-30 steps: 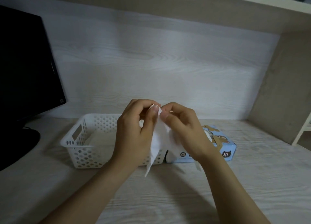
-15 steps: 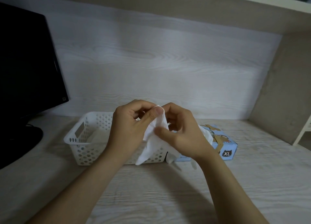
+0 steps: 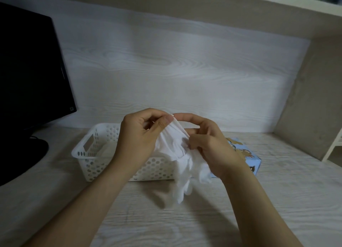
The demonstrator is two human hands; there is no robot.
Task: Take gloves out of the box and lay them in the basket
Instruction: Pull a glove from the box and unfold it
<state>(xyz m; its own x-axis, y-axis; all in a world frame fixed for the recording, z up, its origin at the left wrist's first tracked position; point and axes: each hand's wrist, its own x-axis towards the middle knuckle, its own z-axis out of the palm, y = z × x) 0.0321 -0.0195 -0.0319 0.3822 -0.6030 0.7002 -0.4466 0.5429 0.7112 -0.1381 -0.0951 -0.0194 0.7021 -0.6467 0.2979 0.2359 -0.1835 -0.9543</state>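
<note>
Both hands [image 3: 137, 137] [image 3: 212, 148] pinch the glove [image 3: 172, 148], apparently hanging vertically, cuff-up.

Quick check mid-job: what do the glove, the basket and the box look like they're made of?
The glove looks like thin, soft white film, probably plastic or vinyl: it crumples and hangs limp. The basket looks like rigid white moulded plastic with a matte finish, judging by its even round holes. The box is likely printed cardboard: light blue, with a cartoon print and crisp folded edges.
</note>
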